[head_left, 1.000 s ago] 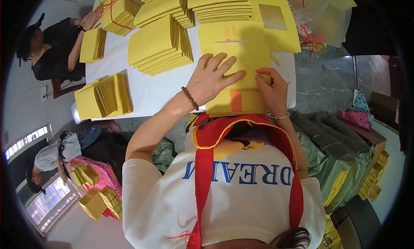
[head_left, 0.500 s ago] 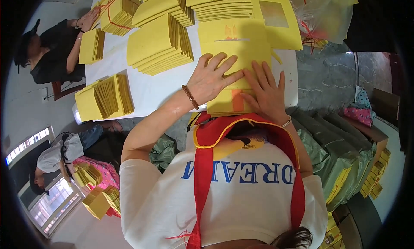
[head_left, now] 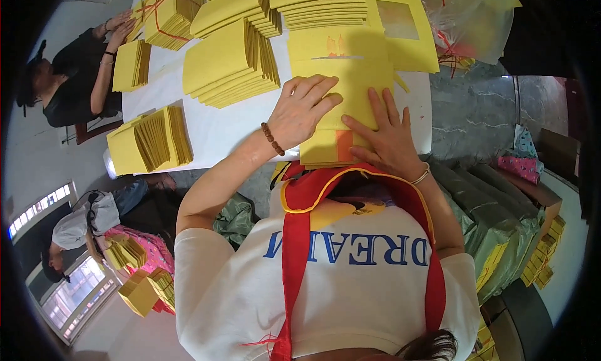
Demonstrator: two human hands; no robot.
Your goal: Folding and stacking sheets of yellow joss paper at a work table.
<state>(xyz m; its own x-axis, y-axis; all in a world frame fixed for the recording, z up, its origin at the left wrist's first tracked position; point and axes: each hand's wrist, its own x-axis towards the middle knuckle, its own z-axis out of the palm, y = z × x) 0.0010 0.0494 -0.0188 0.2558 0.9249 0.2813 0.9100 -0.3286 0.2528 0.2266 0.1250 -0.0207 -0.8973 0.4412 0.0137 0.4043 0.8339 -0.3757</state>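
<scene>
A stack of yellow paper sheets (head_left: 341, 79) lies at the table's near edge, close against my red apron. The upper sheet bears a small orange print, and an orange patch (head_left: 345, 146) shows near the bottom. My left hand (head_left: 303, 111) rests on the left side of the paper, its fingers slightly bent and close together, holding nothing. On the right side my right hand (head_left: 387, 136) lies with its fingers spread, pressing on the sheets near the orange patch. What is under both palms is hidden.
Folded yellow paper stacks (head_left: 231, 64) stand on the white table (head_left: 213, 132), with another pile (head_left: 150, 142) at its left corner. A tied bundle (head_left: 169, 20) lies farther back. Two other people work at left. Clear plastic bags (head_left: 472, 23) hang at the right edge; green-wrapped bundles (head_left: 482, 223) stand at right.
My left hand's fingers have drawn closer together and shifted slightly left. My right hand has moved a little downward, apart from the left. The person at far left has moved their hands.
</scene>
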